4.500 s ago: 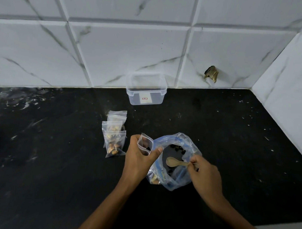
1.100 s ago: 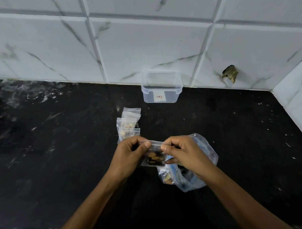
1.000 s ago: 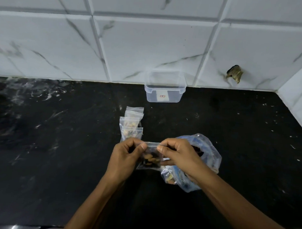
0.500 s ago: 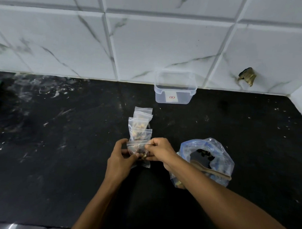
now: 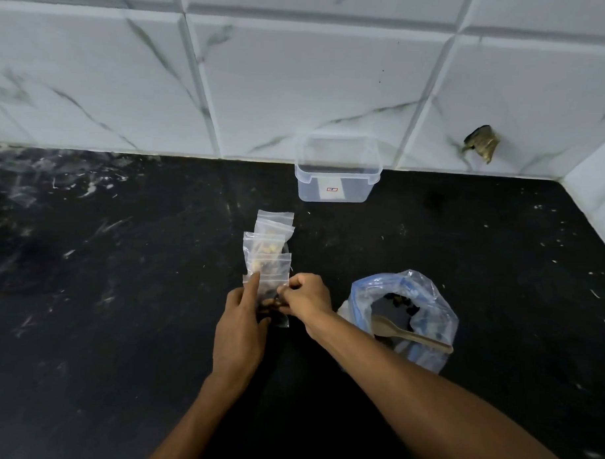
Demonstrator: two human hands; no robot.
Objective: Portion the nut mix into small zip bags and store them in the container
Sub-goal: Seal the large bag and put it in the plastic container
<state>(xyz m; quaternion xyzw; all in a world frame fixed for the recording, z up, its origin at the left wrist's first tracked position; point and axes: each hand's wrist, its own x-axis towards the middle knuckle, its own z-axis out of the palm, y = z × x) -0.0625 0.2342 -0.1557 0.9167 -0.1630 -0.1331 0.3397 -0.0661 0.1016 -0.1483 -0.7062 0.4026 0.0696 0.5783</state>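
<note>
Nut mix portion sat in a small clear plastic zip bag (image 5: 272, 305), which I held low over the black stone counter (image 5: 119, 326) at the near end of a row of filled small bags (image 5: 268, 248). My left hand (image 5: 241, 325) steadied its left edge, index finger straight up along it. My right hand (image 5: 305, 298) had fingers curled, pinching the right side, probably to lay it flat in line. Big clear bag with blue zip (image 5: 406, 318) stayed open, wooden spoon (image 5: 407, 332) inside, ready for more scooping. Clear rectangular plastic container (image 5: 337, 172) waited lidless by the wall.
</note>
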